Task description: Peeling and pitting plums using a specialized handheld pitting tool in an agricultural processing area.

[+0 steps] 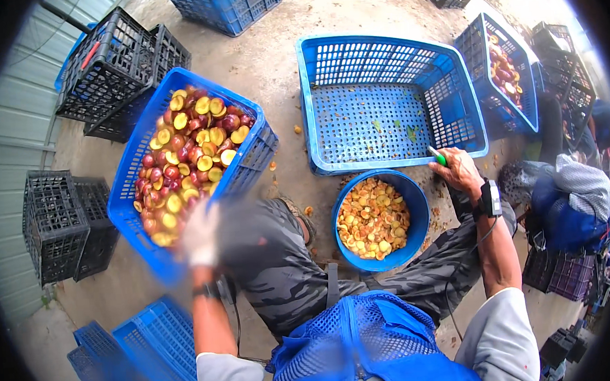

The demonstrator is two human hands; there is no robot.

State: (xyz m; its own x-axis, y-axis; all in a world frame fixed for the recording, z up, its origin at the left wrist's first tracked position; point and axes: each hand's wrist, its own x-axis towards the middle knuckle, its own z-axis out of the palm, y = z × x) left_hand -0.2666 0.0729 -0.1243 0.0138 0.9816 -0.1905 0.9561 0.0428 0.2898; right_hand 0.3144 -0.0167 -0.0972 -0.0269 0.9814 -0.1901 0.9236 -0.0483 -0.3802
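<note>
My left hand (201,235), in a pale glove, is smeared by motion at the near right edge of a blue crate (124,175) heaped with halved plums (191,154). Its fingers cannot be made out. In my bare right hand (463,172) is a small knife (441,159) with a green handle, held by the near right rim of a large blue perforated crate (394,164). A few leaves and scraps lie on that crate's bottom. Between my knees stands a round blue tub (422,215) of small yellow-orange fruit pieces (373,218).
Black crates (55,223) stand along the corrugated wall at left. More blue crates (157,343) sit at the lower left and far side. At right is another blue crate (479,61) with halved plums, beside a person in blue (564,209). Fruit scraps dot the concrete floor.
</note>
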